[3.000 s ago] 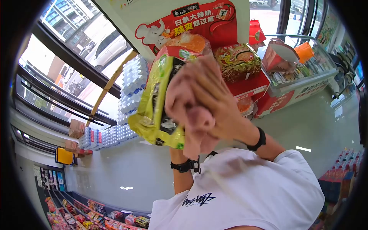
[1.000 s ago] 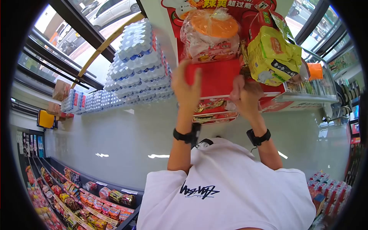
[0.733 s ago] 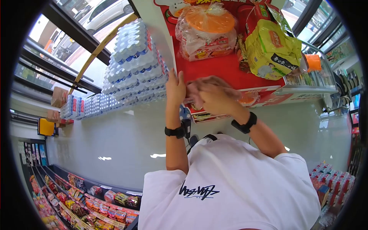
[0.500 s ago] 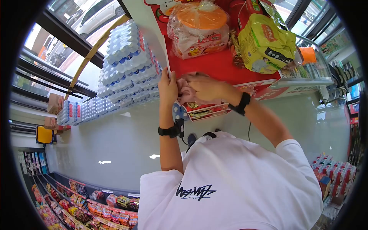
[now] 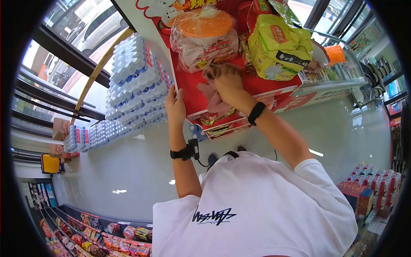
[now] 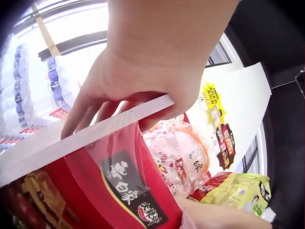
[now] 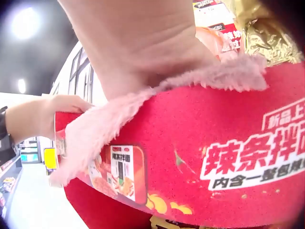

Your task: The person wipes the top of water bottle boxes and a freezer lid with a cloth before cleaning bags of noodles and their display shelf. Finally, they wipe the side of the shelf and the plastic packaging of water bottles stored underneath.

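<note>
My left hand (image 5: 174, 110) grips the left side edge of a red display stand (image 5: 185, 85), its fingers over the outer side and the thumb inside. In the left wrist view the stand's white-edged side panel (image 6: 90, 136) runs between thumb and fingers. My right hand (image 5: 230, 87) holds a fluffy pink cloth (image 5: 212, 98) against the red top shelf; the fingertips are blurred. In the right wrist view the cloth (image 7: 102, 126) drapes over the stand's printed front edge. An orange-topped, plastic-wrapped bundle (image 5: 205, 45) sits just beyond this hand. A yellow-green noodle multipack (image 5: 278, 49) stands to its right.
Stacked shrink-wrapped water bottles (image 5: 135, 85) stand left of the stand by the window. To the right is a glass-topped freezer (image 5: 338, 81) with an orange item on it. Snack shelves (image 5: 98, 229) fill the lower left; red-capped bottle packs (image 5: 372, 184) stand lower right.
The yellow-green pack went from my hands to the stand's right side. My left hand took hold of the left edge. My right hand moved the cloth left, then further back on the shelf.
</note>
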Tool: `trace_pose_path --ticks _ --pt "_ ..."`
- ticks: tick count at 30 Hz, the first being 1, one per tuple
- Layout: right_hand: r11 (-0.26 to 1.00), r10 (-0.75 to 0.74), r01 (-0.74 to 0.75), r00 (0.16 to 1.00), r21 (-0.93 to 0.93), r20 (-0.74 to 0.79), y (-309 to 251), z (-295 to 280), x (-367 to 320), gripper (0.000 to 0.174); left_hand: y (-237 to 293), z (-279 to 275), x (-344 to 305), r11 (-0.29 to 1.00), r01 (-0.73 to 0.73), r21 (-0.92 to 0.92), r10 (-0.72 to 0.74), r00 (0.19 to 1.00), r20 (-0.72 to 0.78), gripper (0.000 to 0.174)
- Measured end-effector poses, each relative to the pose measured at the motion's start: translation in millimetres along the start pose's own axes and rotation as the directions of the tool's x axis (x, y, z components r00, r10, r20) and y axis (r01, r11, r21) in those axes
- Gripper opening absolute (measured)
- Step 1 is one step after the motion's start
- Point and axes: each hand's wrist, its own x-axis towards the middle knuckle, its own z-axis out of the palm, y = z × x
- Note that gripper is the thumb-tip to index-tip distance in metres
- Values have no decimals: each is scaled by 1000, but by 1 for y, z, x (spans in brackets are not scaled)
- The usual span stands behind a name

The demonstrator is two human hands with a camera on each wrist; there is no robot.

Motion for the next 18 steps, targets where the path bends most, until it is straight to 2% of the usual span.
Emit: trace_pose_path --ticks 2,3,5,9,11,12,14,16,17,18 --pt "997 72 -74 996 -23 -60 8 -10 -17 60 3 0 -2 999 19 -31 -19 1000 6 41" --pt "997 68 -70 996 -26 -60 15 5 -16 60 5 1 -2 997 38 -63 -37 999 5 41" --pt "990 133 -144 945 -14 -299 21 41 -8 69 3 2 0 998 29 -62 -29 1000 -4 41" --pt "991 131 -137 949 -2 -287 18 45 0 79 0 2 -1 1000 12 -10 -13 999 -47 42" --pt "993 65 -48 983 104 -170 19 34 -1 78 1 1 -1 1000 15 3 -15 999 -37 42" --pt "993 73 -55 983 103 -171 16 31 -5 78 2 2 0 1000 19 12 -19 999 -26 42" --pt "963 -115 176 954 206 -278 2 24 -12 65 -1 3 1 1000 22 -8 -23 1000 -21 42" --pt "772 -416 545 822 327 -388 -14 10 -8 50 -5 1 4 999 24 -25 -25 1000 -12 42" --pt "778 -406 536 827 327 -390 -27 15 -10 50 -7 -1 5 999 35 18 -35 999 -21 42" --pt "730 -407 547 829 408 -383 -42 19 -15 42 -8 -1 4 997 46 60 -44 999 -31 42"
